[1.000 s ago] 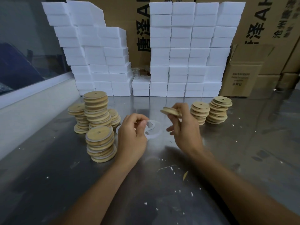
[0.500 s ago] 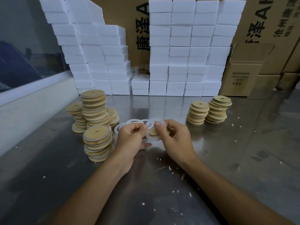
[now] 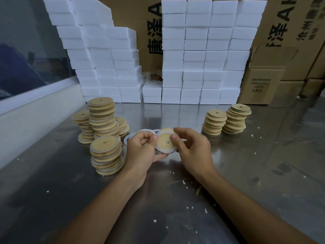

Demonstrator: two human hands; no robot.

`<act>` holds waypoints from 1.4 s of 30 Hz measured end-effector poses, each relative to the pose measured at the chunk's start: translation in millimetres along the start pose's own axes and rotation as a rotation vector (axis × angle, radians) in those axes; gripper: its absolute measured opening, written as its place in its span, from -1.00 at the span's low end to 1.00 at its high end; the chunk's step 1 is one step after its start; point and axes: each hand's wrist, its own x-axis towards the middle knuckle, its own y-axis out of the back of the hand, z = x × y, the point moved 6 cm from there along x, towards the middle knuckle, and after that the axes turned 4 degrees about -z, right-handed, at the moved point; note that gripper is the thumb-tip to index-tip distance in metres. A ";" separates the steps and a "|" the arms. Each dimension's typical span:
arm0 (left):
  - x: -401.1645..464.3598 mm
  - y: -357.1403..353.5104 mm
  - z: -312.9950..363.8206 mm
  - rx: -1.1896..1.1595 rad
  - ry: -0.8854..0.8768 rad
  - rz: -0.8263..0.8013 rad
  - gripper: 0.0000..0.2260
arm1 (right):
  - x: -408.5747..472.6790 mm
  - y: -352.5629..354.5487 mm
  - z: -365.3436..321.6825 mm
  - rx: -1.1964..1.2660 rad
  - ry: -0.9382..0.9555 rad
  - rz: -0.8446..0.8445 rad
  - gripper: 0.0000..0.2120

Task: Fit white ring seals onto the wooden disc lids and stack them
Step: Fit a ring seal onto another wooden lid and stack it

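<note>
Wooden disc lid [image 3: 166,140] held above the steel surface [image 3: 246,164] between both hands, left hand [image 3: 142,152] and right hand [image 3: 191,148] pinching its edges, white ring seal [image 3: 167,150] around its rim, loose seals [image 3: 139,134] behind, finished stacks [image 3: 105,155] left.

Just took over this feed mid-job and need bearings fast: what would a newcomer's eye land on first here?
Dead centre, the left hand and right hand hold one wooden disc in a shared grip, a white ring around its edge. Left of them stand stacks of ringed discs; plain disc stacks stand at far right. A wall of white foam blocks fills the back of the metal table.
</note>
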 end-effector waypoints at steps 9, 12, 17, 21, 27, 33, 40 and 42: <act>1.9 0.8 0.2 0.180 -0.201 -0.003 -0.86 | -1.1 0.9 -4.2 0.044 0.013 0.021 -0.95; 2.1 1.4 2.2 0.209 -0.245 -0.006 -0.81 | -0.5 0.5 -1.9 0.117 -0.031 0.024 -0.96; 4.4 6.1 2.9 0.187 -0.231 0.041 -0.81 | 0.7 -1.3 4.2 0.289 -0.143 -0.011 -0.94; 6.7 10.5 1.8 0.201 -0.178 0.073 -0.84 | 0.5 -2.8 9.1 0.404 -0.243 -0.088 -0.93; 6.8 12.6 -0.7 0.075 -0.063 0.057 -0.84 | 2.7 -1.8 12.7 0.483 -0.301 -0.118 -0.92; 2.9 7.8 -4.9 -0.075 0.023 0.039 -0.82 | -1.1 -6.2 15.0 0.540 -0.401 -0.153 -0.91; 3.6 5.0 -0.7 0.105 -0.128 -0.039 -0.78 | -2.0 -5.7 11.0 0.396 -0.296 -0.099 -0.96; 2.2 3.4 5.1 0.239 -0.245 -0.073 -0.74 | -0.4 -3.0 3.8 0.145 -0.125 -0.093 -0.94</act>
